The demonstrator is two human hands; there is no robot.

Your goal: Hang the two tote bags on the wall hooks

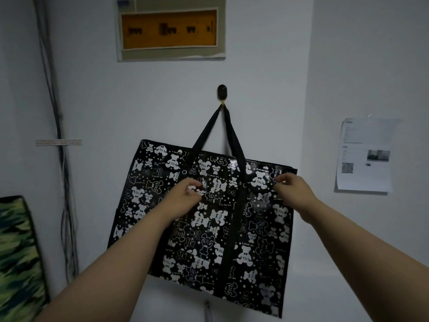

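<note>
The black tote bag (209, 219) with white bear prints hangs on the white wall, in the middle of the view. Its two black handles (216, 131) run up together to the dark wall hook (222, 92), which sits at 12 o'clock from the bag, and they are looped over the small metal peg under the hook's oval plate. The bag hangs a little tilted, its top edge lower on the right side.

The left hand (185, 194) lies on the front of the bag, near the upper middle, with the fingers curled narrow and pinching the printed material. The right hand (293, 189) is at 3 o'clock from the left one, at the upper right corner of the bag; its fingers are also drawn close together and seem to grip the edge there, but the light is dim and I cannot say this for sure. Both forearms are bare and reach up from the bottom of the view.

At 9 o'clock from the bag, a bundle of cables (62, 159) goes down the wall. At 8 o'clock, at the left border, a green camouflage bag (18, 259) is partly in view. At 12 o'clock, above the hook, there is an electrical panel (170, 29) with an orange window. At 3 o'clock a printed paper sheet (365, 154) is fixed to the wall.
</note>
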